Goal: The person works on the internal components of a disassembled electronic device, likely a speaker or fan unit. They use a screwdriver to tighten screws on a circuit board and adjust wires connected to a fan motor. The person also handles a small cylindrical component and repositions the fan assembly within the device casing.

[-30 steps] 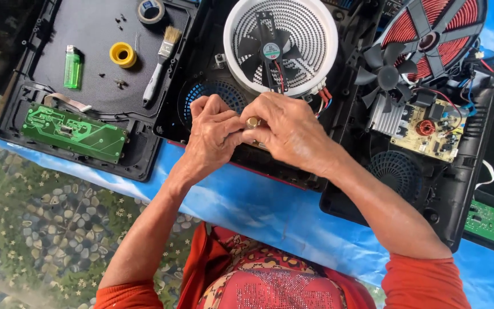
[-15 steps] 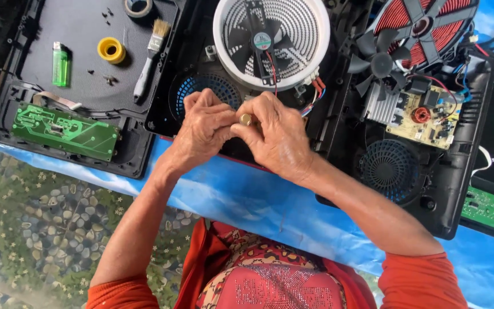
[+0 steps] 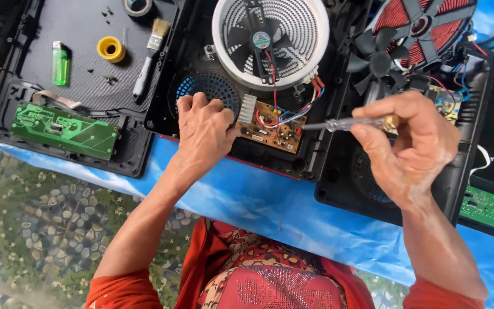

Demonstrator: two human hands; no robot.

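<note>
Three opened cooker housings lie side by side on a blue sheet (image 3: 270, 200). The left black housing (image 3: 81, 74) carries loose items: a green lighter (image 3: 59, 63), a yellow tape roll (image 3: 110, 48), a small paintbrush (image 3: 150, 54) and, at its lower edge, a long green circuit board (image 3: 64, 129). The middle housing (image 3: 172, 117) holds a white round coil plate (image 3: 271, 40) with a black fan at its centre, and below it a brown circuit board (image 3: 273, 130) with red and blue wires.

The left hand (image 3: 204, 127) rests palm down on the middle housing, fingers together and curled over a blue vent grille (image 3: 208, 87), its thumb side just beside the brown board.

The screwdriver (image 3: 347, 122) lies nearly level, its long axis running left to right; the metal tip points left at the right edge of the brown board, and the clear handle with a brass-coloured cap points right. The right hand (image 3: 413, 146) pinches that handle between thumb and forefinger, so the tool juts out to the left of the hand, above the gap between the middle and right housings. Behind the hand sit a black fan (image 3: 379, 60) and a red coil (image 3: 430, 26).
</note>
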